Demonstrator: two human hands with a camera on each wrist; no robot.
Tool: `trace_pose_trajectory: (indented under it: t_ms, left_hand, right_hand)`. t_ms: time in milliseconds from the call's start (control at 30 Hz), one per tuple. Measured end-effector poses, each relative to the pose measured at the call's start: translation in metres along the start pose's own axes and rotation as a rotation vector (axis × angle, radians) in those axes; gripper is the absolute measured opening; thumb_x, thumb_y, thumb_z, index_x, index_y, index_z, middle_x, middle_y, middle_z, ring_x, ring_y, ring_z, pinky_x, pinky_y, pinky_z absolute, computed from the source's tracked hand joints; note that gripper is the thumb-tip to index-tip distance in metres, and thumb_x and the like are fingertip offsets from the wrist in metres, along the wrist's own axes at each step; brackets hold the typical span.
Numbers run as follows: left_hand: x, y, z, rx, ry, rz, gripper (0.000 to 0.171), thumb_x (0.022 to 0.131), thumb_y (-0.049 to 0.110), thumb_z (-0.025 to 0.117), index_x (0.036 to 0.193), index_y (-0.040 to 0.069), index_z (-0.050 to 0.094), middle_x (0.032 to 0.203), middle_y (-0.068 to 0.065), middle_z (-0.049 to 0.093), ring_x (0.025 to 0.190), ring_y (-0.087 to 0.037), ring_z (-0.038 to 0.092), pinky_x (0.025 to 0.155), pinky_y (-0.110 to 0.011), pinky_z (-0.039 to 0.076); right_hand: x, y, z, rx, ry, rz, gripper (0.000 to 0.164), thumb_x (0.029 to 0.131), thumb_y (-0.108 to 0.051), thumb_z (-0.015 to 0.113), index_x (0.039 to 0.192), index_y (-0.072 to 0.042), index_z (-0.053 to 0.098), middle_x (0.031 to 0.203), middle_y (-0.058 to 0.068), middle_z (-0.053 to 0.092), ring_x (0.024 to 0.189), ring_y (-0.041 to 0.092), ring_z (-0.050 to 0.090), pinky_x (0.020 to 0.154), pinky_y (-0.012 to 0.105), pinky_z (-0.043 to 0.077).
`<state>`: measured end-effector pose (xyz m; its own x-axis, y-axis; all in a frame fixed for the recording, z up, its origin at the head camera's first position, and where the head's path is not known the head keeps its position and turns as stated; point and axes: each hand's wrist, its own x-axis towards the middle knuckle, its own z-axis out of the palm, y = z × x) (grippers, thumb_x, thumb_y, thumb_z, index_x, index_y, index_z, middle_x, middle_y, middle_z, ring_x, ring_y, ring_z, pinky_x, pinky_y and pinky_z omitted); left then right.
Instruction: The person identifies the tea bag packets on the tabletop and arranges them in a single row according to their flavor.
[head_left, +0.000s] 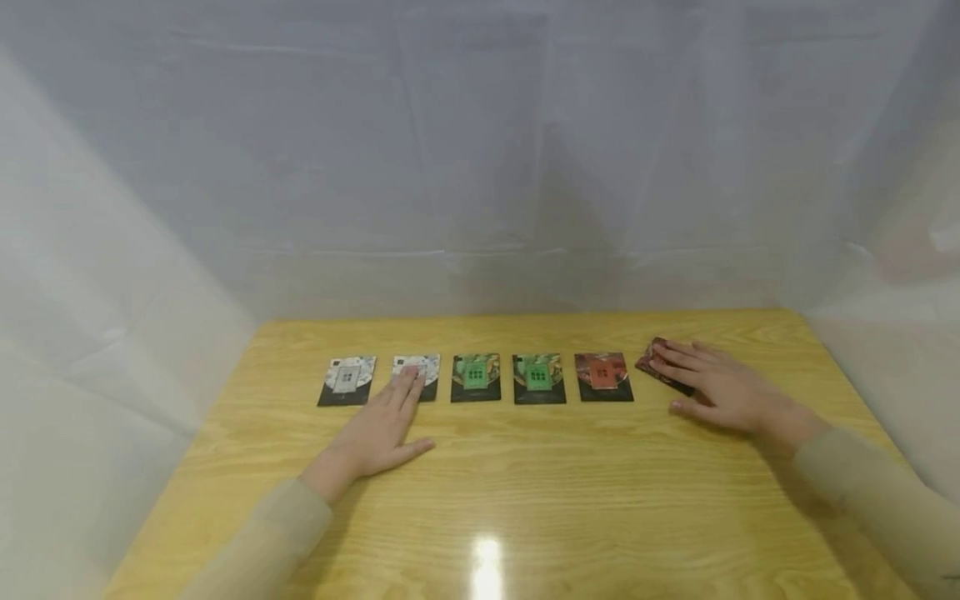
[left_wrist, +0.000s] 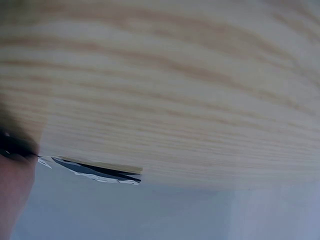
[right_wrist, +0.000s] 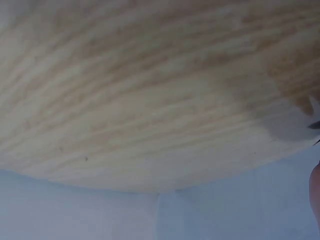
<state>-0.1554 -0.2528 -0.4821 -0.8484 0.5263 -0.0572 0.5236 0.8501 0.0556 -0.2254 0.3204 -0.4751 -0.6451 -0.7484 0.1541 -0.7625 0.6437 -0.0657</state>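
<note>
Flat packets lie in a row on the wooden table. My left hand (head_left: pixel 378 433) rests its straight fingertips on the second white-and-black packet (head_left: pixel 430 388) from the left, with the thumb spread to the side. The leftmost white-and-black packet (head_left: pixel 347 381) lies just beside it. At the row's right end, my right hand (head_left: pixel 727 396) lays its extended fingers over a dark red packet (head_left: pixel 649 359), which sits turned at an angle and is partly hidden. A red-and-black packet (head_left: pixel 603 377) lies straight to its left. In the right wrist view only the edge of the hand (right_wrist: pixel 315 195) shows.
Two green-and-black packets (head_left: pixel 476 377) lie side by side in the middle of the row. The yellow wood-grain table (head_left: pixel 555 492) has white sheeting (head_left: pixel 480 167) behind it and at both sides. A bright glare spot shows near the front.
</note>
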Motion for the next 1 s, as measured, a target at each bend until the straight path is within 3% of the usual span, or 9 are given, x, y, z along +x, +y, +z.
trace_pose_trajectory:
  t_ms: [100,167,267,367,467,633,1000]
  left_hand:
    - [0.0,-0.001,0.001,0.002,0.001,0.007,0.1,0.106,0.064,0.048,0.167,-0.008,0.014,0.176,-0.03,0.007,0.165,-0.046,0.011,0.135,-0.054,0.022]
    - [0.0,-0.001,0.001,-0.002,0.003,0.011,0.1,0.106,0.063,0.049,0.166,-0.009,0.014,0.175,-0.03,0.008,0.164,-0.046,0.012,0.135,-0.055,0.022]
    - [0.001,0.0,-0.001,0.008,-0.006,0.006,0.1,0.106,0.063,0.048,0.166,-0.009,0.014,0.176,-0.03,0.007,0.165,-0.046,0.011,0.135,-0.054,0.021]
    - [0.001,0.0,-0.002,0.011,-0.008,0.002,0.099,0.106,0.063,0.048,0.166,-0.009,0.014,0.175,-0.03,0.008,0.164,-0.046,0.012,0.135,-0.054,0.021]
    - [0.001,0.001,-0.003,0.013,-0.013,0.0,0.099,0.106,0.063,0.047,0.166,-0.009,0.014,0.176,-0.03,0.008,0.165,-0.046,0.012,0.135,-0.053,0.021]
    - [0.001,0.0,-0.002,0.014,-0.01,-0.001,0.1,0.106,0.063,0.048,0.166,-0.009,0.014,0.176,-0.03,0.008,0.165,-0.045,0.012,0.135,-0.053,0.021]
    - [0.001,0.001,-0.001,0.027,-0.005,-0.006,0.1,0.106,0.064,0.047,0.166,-0.008,0.015,0.175,-0.029,0.009,0.165,-0.045,0.013,0.134,-0.053,0.023]
  right_hand:
    - [-0.001,-0.003,0.003,0.043,-0.026,0.039,0.071,0.102,-0.041,0.068,0.161,-0.008,0.046,0.168,0.021,0.042,0.155,0.04,0.041,0.13,0.011,-0.009]
    - [-0.001,-0.007,0.003,0.08,-0.045,0.074,0.072,0.103,-0.041,0.067,0.162,-0.008,0.044,0.169,0.022,0.04,0.154,0.044,0.041,0.132,0.015,-0.001]
    - [0.001,-0.013,0.001,0.121,-0.068,0.125,0.073,0.104,-0.042,0.067,0.163,-0.007,0.042,0.17,0.023,0.037,0.154,0.049,0.038,0.136,0.037,0.021]
    - [0.004,-0.022,0.0,0.146,-0.094,0.18,0.075,0.104,-0.043,0.065,0.164,-0.005,0.039,0.171,0.026,0.032,0.156,0.051,0.033,0.125,0.062,0.036]
    - [0.008,-0.032,0.0,0.182,-0.106,0.237,0.079,0.105,-0.044,0.064,0.164,0.0,0.035,0.171,0.03,0.028,0.157,0.053,0.028,0.124,0.068,0.033]
    - [0.016,-0.054,-0.001,0.209,-0.128,0.346,0.089,0.105,-0.051,0.06,0.164,0.007,0.029,0.172,0.035,0.018,0.16,0.054,0.019,0.128,0.068,0.025]
    - [0.032,-0.086,0.008,0.2,-0.197,0.567,0.101,0.107,-0.067,0.042,0.163,0.013,0.02,0.17,0.042,0.005,0.158,0.062,0.007,0.129,0.074,0.019]
